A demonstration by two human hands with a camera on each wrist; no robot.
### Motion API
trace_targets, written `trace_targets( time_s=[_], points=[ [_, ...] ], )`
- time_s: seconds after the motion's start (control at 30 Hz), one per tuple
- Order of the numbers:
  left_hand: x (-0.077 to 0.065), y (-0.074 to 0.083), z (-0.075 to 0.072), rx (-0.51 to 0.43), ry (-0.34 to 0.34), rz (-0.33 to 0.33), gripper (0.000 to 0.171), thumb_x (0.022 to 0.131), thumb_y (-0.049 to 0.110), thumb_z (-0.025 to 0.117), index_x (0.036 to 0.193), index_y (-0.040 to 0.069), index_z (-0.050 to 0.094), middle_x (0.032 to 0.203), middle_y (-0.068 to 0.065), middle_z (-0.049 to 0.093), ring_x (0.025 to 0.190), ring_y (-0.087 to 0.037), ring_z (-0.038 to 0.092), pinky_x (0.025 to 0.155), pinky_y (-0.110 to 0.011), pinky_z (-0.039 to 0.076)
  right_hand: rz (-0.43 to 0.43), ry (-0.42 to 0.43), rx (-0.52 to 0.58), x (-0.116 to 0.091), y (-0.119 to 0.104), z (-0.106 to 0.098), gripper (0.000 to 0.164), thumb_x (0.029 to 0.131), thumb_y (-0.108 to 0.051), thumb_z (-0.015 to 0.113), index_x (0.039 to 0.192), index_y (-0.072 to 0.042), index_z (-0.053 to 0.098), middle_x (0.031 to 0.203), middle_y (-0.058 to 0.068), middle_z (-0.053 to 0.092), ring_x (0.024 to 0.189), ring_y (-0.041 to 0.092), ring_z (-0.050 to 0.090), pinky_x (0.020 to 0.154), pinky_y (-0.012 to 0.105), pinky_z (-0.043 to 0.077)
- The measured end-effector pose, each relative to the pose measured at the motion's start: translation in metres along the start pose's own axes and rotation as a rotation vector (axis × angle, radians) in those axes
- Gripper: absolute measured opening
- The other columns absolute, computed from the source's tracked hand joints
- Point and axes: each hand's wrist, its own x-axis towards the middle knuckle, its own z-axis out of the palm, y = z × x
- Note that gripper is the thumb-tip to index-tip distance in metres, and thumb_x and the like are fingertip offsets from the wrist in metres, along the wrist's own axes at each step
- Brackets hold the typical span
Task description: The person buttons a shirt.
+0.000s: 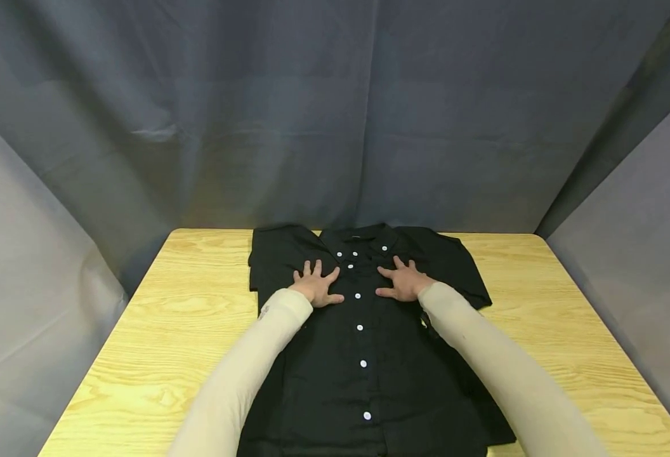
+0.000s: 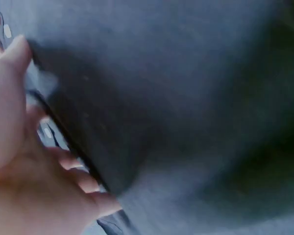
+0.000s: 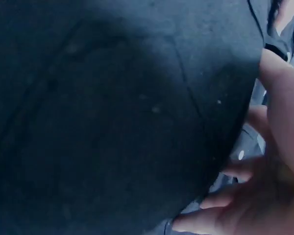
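Note:
A black short-sleeved button-up shirt (image 1: 323,368) lies spread front side up, its collar (image 1: 386,238) towards the far table edge. White buttons (image 1: 360,327) run down its middle. My left hand (image 1: 316,287) rests on the chest just left of the button row, fingers spread. Across the buttons, my right hand (image 1: 405,282) rests on the other side of the chest, also with fingers spread. In the left wrist view, dark cloth (image 2: 161,98) fills most of the picture beside the hand. Fingertips (image 3: 188,221) touch the dark fabric in the right wrist view.
The shirt lies on a light wooden table (image 1: 158,330), with bare wood on both sides of it. Its lower hem runs partly out of the head view. A dark grey curtain (image 1: 278,114) hangs behind the table, and paler sheets (image 1: 26,285) hang at the sides.

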Motion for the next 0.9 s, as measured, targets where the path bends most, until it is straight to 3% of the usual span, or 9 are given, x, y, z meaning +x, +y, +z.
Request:
trace_targets(
  time_s=[0.1, 0.33, 0.43, 0.53, 0.6, 0.7, 0.8, 0.9],
  points=[
    [0.002, -0.001, 0.001, 0.022, -0.017, 0.022, 0.074, 0.09, 0.064, 0.042, 0.152, 0.033, 0.013, 0.156, -0.018, 0.0, 0.14, -0.043, -0.002, 0.106, -0.061, 0.011, 0.008, -0.052, -0.042, -0.001, 0.001, -0.001, 0.071, 0.094, -0.055, 0.044, 0.151, -0.017, 0.023, 0.152, 0.029, 0.007, 0.131, 0.059, 0.009, 0.095, 0.071, 0.024],
    [0.0, -0.001, -0.004, 0.036, -0.054, 0.045, 0.073, 0.09, 0.063, 0.044, 0.151, 0.037, 0.014, 0.156, -0.018, -0.001, 0.139, -0.046, -0.002, 0.105, -0.063, 0.011, -0.006, -0.071, -0.062, 0.001, 0.0, -0.002, 0.072, 0.094, -0.055, 0.044, 0.151, -0.016, 0.022, 0.152, 0.029, 0.009, 0.13, 0.06, 0.012, 0.098, 0.067, 0.023],
    [0.0, -0.001, -0.011, 0.028, -0.098, 0.039, 0.071, 0.091, 0.06, 0.046, 0.151, 0.036, 0.016, 0.156, -0.018, 0.001, 0.139, -0.045, 0.0, 0.105, -0.063, 0.013, -0.034, -0.083, -0.068, 0.002, -0.003, -0.003, 0.072, 0.095, -0.053, 0.045, 0.15, -0.013, 0.023, 0.151, 0.031, 0.011, 0.133, 0.055, 0.012, 0.103, 0.063, 0.018],
    [0.003, 0.001, -0.025, 0.014, -0.115, 0.042, 0.06, 0.094, 0.051, 0.048, 0.149, 0.033, 0.028, 0.155, -0.016, 0.014, 0.139, -0.042, 0.011, 0.104, -0.062, 0.017, -0.061, -0.082, -0.066, 0.005, -0.005, -0.009, 0.071, 0.095, -0.05, 0.047, 0.148, -0.009, 0.027, 0.15, 0.029, 0.018, 0.137, 0.047, 0.013, 0.107, 0.059, 0.012],
    [0.008, 0.005, -0.036, 0.011, -0.072, 0.057, 0.046, 0.097, 0.043, 0.048, 0.141, 0.029, 0.045, 0.148, -0.012, 0.033, 0.135, -0.038, 0.027, 0.103, -0.059, 0.023, -0.08, -0.056, -0.064, 0.009, -0.005, -0.013, 0.066, 0.096, -0.047, 0.048, 0.145, -0.005, 0.035, 0.147, 0.026, 0.029, 0.138, 0.042, 0.017, 0.108, 0.058, 0.011],
    [0.02, 0.012, -0.048, -0.011, 0.055, 0.063, 0.025, 0.098, 0.03, 0.048, 0.113, 0.019, 0.066, 0.119, -0.007, 0.059, 0.111, -0.028, 0.051, 0.093, -0.047, 0.037, -0.09, 0.031, -0.056, 0.015, -0.004, -0.019, 0.053, 0.097, -0.043, 0.048, 0.132, -0.003, 0.054, 0.133, 0.019, 0.051, 0.13, 0.039, 0.034, 0.107, 0.055, 0.018],
    [0.034, 0.017, -0.053, -0.123, 0.185, 0.024, 0.018, 0.096, 0.02, 0.05, 0.09, 0.013, 0.066, 0.093, -0.006, 0.062, 0.084, -0.024, 0.057, 0.078, -0.038, 0.044, -0.079, 0.163, -0.035, 0.025, -0.003, -0.02, 0.04, 0.097, -0.038, 0.051, 0.107, -0.004, 0.069, 0.104, 0.013, 0.065, 0.105, 0.033, 0.052, 0.097, 0.048, 0.034],
    [0.046, 0.018, -0.05, -0.302, 0.266, -0.033, 0.012, 0.094, 0.017, 0.054, 0.092, 0.012, 0.064, 0.092, -0.005, 0.061, 0.079, -0.022, 0.056, 0.072, -0.034, 0.046, -0.038, 0.266, 0.061, 0.036, -0.006, -0.017, 0.032, 0.096, -0.033, 0.054, 0.086, -0.006, 0.066, 0.08, 0.007, 0.061, 0.079, 0.025, 0.054, 0.077, 0.039, 0.042]
  ],
)
